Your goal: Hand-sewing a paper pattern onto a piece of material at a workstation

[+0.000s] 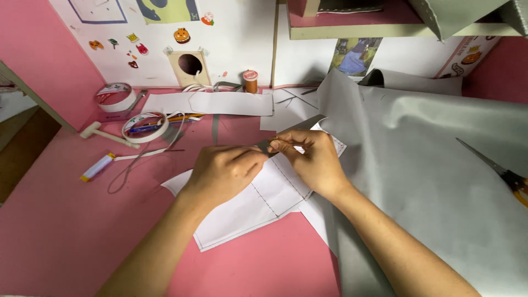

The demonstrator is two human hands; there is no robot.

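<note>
A small dark strip [264,146] sits pinched between both hands above a white paper pattern [258,203] on the pink counter [66,236]. The left hand [223,170] and right hand [308,159] each have their grip closed on it. Grey fabric [429,181] lies alongside, scissors [498,170] upon it.

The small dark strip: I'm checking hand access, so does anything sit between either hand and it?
Nothing visible does. The left hand and right hand both already pinch the small dark strip above the white paper pattern.
</note>
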